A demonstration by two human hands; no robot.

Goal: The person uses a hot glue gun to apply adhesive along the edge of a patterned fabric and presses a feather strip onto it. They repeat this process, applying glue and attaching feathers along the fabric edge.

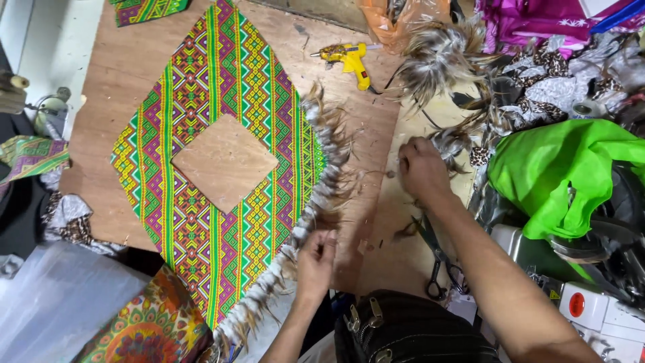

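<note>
We saw the left hand [316,259] pinching the fluffy feather trim [322,181] along the edge of a diamond-shaped patterned cloth [222,101] — bright and stripy — lying flat on the wooden table [114,74]. The right hand [422,168], fingers curled, was grabbing loose feathers [440,64] from a pile beside the cloth.

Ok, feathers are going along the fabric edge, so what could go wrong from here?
1. The left hand pinches the feather trim; a tug might shift the patterned fabric on the board.
2. The right hand reaches into loose feathers near the scissors; a sleeve could catch them.
3. The glue gun lies close to the feathers and might singe them if hot.
</note>
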